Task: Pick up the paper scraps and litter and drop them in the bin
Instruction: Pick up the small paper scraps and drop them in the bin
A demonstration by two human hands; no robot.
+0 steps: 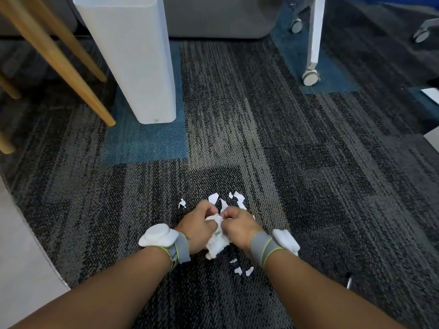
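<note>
Several carpet tiles (273, 143), dark grey and striped with a few blue ones, cover the floor, and the tall white bin (133, 55) stands upright on a blue one at the far side. Slanting wooden legs (54, 60) come down just to the left of the bin. Well off to its right is a white frame on small wheels (313, 43).

Well in front of the bin, nearer the person and a little to its right, both hands are low over the carpet and close together. The left hand (198, 230) and the right hand (240, 227) each have their fingers curled in, gripping one crumpled white wad of paper (217, 243) between them; its bulk hangs beneath the knuckles. Each wrist carries a grey band (263, 248) with a white pad strapped on.

Loose paper scraps lie on the carpet around the hands. A small cluster (237, 198) sits on the bin's side of the hands, one lone scrap (182, 203) slightly left of that, and a few more bits (242, 268) lie on the side away from the bin, below the right wrist.
</note>
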